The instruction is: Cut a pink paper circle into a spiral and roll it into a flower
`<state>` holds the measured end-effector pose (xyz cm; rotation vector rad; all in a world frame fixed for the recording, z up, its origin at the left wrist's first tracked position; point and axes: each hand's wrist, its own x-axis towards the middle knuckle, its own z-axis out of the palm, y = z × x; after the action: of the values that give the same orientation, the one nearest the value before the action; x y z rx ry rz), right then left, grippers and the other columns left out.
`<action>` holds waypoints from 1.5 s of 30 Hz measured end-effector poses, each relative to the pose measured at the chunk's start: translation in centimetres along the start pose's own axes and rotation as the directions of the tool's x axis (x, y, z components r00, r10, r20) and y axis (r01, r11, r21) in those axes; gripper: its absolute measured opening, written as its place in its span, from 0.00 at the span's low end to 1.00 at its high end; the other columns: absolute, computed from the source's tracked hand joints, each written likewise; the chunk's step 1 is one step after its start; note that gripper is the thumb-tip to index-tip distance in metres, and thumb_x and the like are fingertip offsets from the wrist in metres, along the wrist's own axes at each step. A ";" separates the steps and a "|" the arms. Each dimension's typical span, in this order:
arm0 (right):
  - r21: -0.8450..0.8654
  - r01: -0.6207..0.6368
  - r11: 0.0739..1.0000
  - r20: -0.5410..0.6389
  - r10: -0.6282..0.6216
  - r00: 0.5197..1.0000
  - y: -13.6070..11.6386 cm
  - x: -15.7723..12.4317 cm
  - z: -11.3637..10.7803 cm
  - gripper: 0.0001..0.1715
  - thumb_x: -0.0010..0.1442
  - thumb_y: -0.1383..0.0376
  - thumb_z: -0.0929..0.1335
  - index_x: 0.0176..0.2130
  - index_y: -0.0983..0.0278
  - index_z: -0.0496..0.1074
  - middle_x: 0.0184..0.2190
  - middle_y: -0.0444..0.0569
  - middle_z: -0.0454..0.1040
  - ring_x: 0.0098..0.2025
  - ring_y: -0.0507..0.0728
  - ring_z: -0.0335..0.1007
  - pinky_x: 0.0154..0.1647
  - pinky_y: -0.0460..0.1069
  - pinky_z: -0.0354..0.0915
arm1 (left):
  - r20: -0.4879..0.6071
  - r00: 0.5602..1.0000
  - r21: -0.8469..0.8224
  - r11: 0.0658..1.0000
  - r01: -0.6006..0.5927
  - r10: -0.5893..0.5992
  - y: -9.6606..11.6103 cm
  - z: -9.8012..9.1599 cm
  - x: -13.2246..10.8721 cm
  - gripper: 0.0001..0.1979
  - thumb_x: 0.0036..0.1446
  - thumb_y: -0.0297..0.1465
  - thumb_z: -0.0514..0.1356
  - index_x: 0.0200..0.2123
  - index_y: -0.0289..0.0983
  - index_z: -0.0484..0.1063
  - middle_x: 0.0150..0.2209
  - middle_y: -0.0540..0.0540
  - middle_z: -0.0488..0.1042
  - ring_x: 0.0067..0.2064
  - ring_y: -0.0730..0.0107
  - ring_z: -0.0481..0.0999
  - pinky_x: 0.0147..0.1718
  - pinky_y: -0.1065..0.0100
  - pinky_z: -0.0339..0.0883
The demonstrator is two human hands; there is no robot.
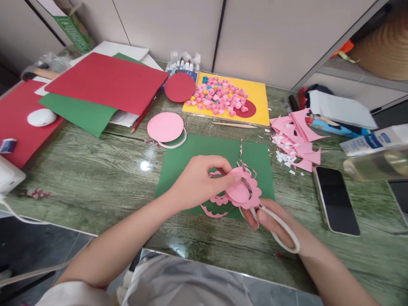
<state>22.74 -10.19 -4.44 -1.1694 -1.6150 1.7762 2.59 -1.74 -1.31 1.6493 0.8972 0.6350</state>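
Between its thumb and fingers, my left hand (204,182) pinches a pink paper piece (240,191) with a scalloped edge and a curved slit cut into it. My right hand (273,221) is closed around the white-handled scissors (288,240). Their blades reach up into the pink paper and are mostly hidden by it. Below both hands lies a green paper sheet (187,154) with pink scalloped offcuts (216,212) scattered on it.
A pink paper circle (165,126) rests on a white ring at the back. Rolled pink paper pieces (223,95) cover a yellow sheet (259,92). To the right are pink scraps (297,139), a phone (336,199) and a bottle (382,163). Red paper (107,81) lies left.
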 end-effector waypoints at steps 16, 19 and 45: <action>0.013 -0.017 1.000 -0.041 0.018 0.999 0.3 0.0 -0.1 0.27 0.60 0.44 0.57 0.26 0.63 0.55 0.23 0.42 0.52 0.26 0.51 0.46 0.24 0.47 0.43 | -0.005 1.000 0.006 1.000 -0.013 0.013 0.1 0.0 0.0 0.07 0.53 0.31 0.56 0.27 0.34 0.71 0.30 0.49 0.73 0.33 0.74 0.69 0.33 0.72 0.61; 0.009 -0.013 1.000 -0.046 0.014 0.999 0.3 0.0 -0.2 0.27 0.59 0.43 0.57 0.25 0.63 0.55 0.23 0.42 0.52 0.25 0.51 0.46 0.24 0.47 0.44 | -0.009 1.000 -0.002 1.000 -0.016 0.016 0.1 -0.1 0.0 0.05 0.52 0.30 0.57 0.28 0.34 0.71 0.30 0.49 0.73 0.34 0.74 0.69 0.34 0.72 0.62; 0.032 -0.081 0.996 -0.027 0.082 0.996 0.8 -0.2 -0.7 0.29 0.56 0.41 0.59 0.23 0.62 0.55 0.21 0.40 0.50 0.24 0.50 0.43 0.23 0.46 0.42 | -0.093 0.996 -0.024 1.000 -0.006 0.004 -0.1 -0.6 0.1 0.05 0.52 0.30 0.56 0.28 0.35 0.69 0.33 0.47 0.73 0.37 0.70 0.71 0.38 0.69 0.63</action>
<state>23.56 -10.13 -5.12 -1.2565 -1.5388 1.8198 2.15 -1.27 -1.24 1.6119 0.9489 0.7287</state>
